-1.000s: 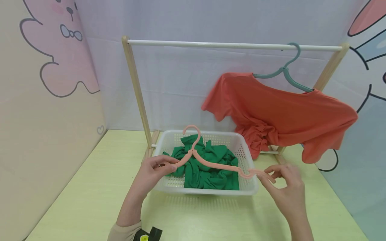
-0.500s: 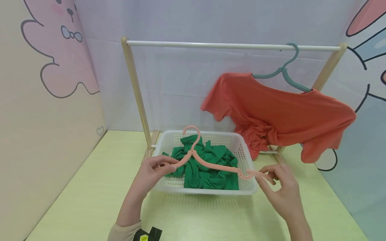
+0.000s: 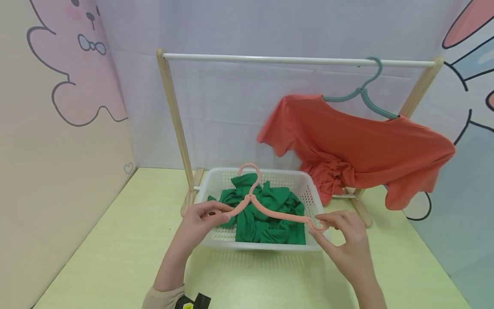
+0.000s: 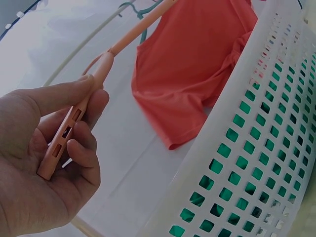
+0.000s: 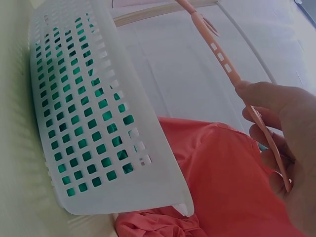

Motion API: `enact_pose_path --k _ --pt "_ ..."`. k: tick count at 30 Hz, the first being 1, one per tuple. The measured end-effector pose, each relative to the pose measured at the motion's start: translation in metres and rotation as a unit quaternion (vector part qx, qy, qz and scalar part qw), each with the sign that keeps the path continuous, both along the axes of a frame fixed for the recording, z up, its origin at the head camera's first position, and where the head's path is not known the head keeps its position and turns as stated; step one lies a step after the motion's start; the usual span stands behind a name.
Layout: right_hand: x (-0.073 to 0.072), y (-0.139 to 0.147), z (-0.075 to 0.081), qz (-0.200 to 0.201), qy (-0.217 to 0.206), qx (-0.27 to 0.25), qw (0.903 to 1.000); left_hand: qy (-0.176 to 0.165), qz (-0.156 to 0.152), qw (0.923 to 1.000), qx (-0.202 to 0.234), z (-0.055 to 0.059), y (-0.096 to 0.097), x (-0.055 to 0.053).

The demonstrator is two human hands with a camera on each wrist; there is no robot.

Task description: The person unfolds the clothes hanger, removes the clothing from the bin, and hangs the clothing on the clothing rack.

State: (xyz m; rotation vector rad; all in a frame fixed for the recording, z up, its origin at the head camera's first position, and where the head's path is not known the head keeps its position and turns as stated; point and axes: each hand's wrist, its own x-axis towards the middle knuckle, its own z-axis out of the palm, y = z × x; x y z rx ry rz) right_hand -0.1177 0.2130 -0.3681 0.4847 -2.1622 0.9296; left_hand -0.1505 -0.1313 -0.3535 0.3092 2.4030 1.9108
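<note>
A peach-pink plastic hanger (image 3: 285, 216) spans both hands above the basket, its hook pointing up and away. My left hand (image 3: 202, 223) pinches the hanger's left arm between thumb and fingers. In the left wrist view, slots show along that hanger arm (image 4: 67, 130). The right hand (image 3: 345, 240) pinches the right arm near its curved notch, and a thin end runs on under the fingers in the right wrist view. Below lies crumpled green cloth (image 3: 252, 229) inside a white perforated basket (image 3: 270, 246).
Behind the basket stands a wooden rack with a white rail (image 3: 247, 59). On its right side, a red T-shirt (image 3: 347, 141) hangs from a teal hanger (image 3: 376, 109), bunched at the bottom. A pale yellow table (image 3: 247, 279) lies underneath, with walls on the left, back and right.
My right hand has moved left, nearer the hanger's notch, and the hanger's right end now reaches less far out. The hook and left hand have shifted slightly right.
</note>
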Motion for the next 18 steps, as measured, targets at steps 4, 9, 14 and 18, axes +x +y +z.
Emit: enact_pose_path --k 4,9,14,18 --pt "-0.0011 -0.0061 -0.0005 -0.015 0.015 -0.012 0.9997 -0.002 -0.008 1.0 0.003 -0.0002 0.0015 -0.0008" --pt "-0.0014 -0.0099 -0.0001 -0.031 0.019 -0.04 0.9985 0.017 -0.04 0.9989 -0.016 0.0001 0.0005 -0.0026" --pt "-0.0003 -0.0093 0.0006 -0.057 0.011 -0.046 0.9972 0.061 -0.06 0.9953 -0.044 -0.0004 -0.0039 -0.0036" --pt "-0.0003 -0.0091 0.0 -0.071 0.013 -0.042 0.9965 0.084 -0.052 0.9943 -0.04 -0.0012 -0.006 -0.0027"
